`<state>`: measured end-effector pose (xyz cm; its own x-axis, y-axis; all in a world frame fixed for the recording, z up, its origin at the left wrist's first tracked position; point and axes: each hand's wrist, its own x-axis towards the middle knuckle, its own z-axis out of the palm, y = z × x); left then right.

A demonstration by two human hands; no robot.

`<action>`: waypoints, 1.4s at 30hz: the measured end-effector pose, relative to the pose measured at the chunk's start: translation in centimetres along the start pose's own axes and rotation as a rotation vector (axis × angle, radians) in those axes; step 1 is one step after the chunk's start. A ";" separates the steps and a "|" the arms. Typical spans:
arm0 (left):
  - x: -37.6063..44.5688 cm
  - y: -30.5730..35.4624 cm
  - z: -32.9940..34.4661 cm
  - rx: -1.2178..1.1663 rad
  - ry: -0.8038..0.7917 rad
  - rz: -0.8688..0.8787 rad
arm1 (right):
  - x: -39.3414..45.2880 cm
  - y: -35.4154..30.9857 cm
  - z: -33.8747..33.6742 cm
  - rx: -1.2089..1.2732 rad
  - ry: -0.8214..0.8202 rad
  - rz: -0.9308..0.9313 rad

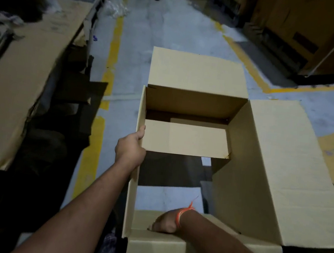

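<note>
We hold an open cardboard box (pixel 260 167) above the floor, in the middle of our view and spreading toward 3 o'clock. Our left hand (pixel 132 146) grips the box's left wall at its 9 o'clock side. The thumb lies inside the wall and the other fingers wrap the outer face, out of sight. Our right hand (pixel 165 222) rests on the near rim at 6 o'clock with the thumb along the fold. Its fingers are hidden beneath it, so we cannot tell whether they grip. An orange thread (pixel 185 211) circles that wrist. One bottom flap (pixel 185 138) is folded in, and the grey floor (pixel 167 196) shows through the gap nearer us. The far flap stands at 12 o'clock. Yellow lines (pixel 115 38) run toward 12 o'clock. Flat cardboard sheets (pixel 24 66) lie at 9 o'clock, and stacked cartons (pixel 296 22) stand at 1 o'clock.
</note>
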<state>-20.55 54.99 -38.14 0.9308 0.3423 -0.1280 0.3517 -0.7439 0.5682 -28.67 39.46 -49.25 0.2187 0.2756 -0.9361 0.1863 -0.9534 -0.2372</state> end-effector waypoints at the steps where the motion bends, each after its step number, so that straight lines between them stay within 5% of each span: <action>1: -0.1 0.0 -0.1 0.002 -0.003 0.004 | 0.6 0.1 0.1 0.050 -0.027 0.009; 5: 0.2 -0.1 -0.3 -0.014 -0.033 0.010 | -0.6 -0.4 -1.6 0.141 -0.004 -0.003; 12: 1.3 -0.3 -1.3 -0.062 -0.050 0.013 | -0.7 0.2 -9.4 0.156 1.121 -0.144; 16: 1.3 0.3 -1.7 -0.073 -0.066 0.015 | -0.3 -0.8 -14.9 0.109 1.366 -0.175; 18: 1.3 0.9 -1.9 -0.062 -0.070 0.037 | 0.8 -1.3 -16.8 0.085 1.313 -0.171; 24: 1.2 1.7 -2.6 -0.083 -0.073 0.100 | 4.5 -0.7 -22.2 0.096 0.774 0.053; 31: 2.0 1.2 -2.0 -0.052 -0.170 0.136 | 3.4 2.5 -26.8 0.240 1.020 0.106; 42: 5.7 -1.2 3.2 0.051 -0.239 0.050 | 2.8 7.6 -12.4 0.162 0.786 -0.023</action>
<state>-15.36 55.96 -42.19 0.9420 0.1639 -0.2928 0.3039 -0.7867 0.5374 -14.71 34.49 -50.46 0.8385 0.2431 -0.4877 0.0706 -0.9359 -0.3451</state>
